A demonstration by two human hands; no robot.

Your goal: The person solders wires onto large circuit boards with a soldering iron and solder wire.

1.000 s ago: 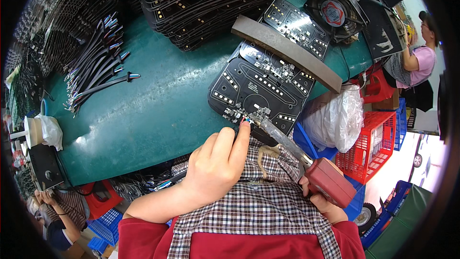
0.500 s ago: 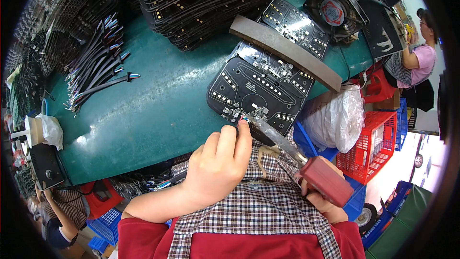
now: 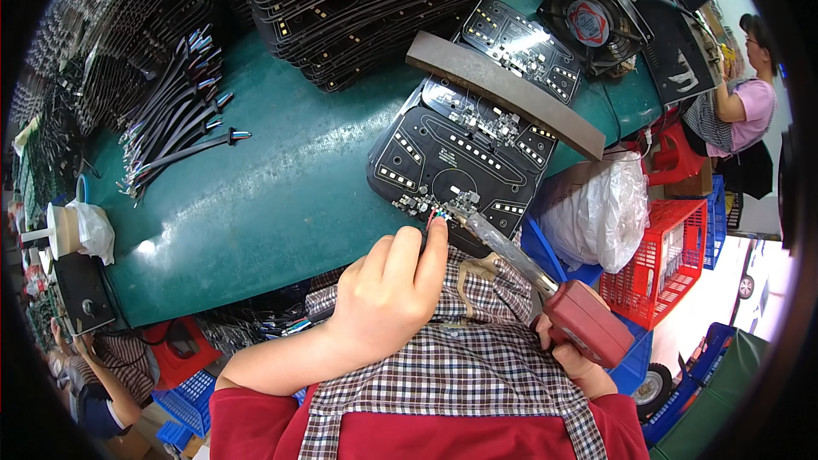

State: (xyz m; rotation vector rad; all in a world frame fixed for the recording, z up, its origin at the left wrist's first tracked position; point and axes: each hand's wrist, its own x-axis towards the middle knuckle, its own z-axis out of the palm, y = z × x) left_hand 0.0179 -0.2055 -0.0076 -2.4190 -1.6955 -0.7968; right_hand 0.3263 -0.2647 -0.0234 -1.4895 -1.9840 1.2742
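Note:
A black circuit board [image 3: 452, 158] lies at the near edge of the green table [image 3: 256, 204]. My left hand [image 3: 388, 294] pinches a thin black cable with coloured wire ends against the board's near edge. My right hand [image 3: 571, 358] grips a red-handled soldering iron [image 3: 545, 290]; its metal tip touches the board right beside the wire ends. Most of the cable is hidden under my left hand.
A grey bar [image 3: 503, 94] rests across a second board. Stacks of black boards [image 3: 366, 0] fill the far side, and a bundle of black cables [image 3: 175, 119] lies far left. A fan [image 3: 588, 17], white bag [image 3: 596, 213], red crate [image 3: 660, 260] and another person [image 3: 745, 94] are at right.
My left hand has pushed slightly forward so its fingertips reach the board's edge. The soldering iron tip stays at the same spot on the board.

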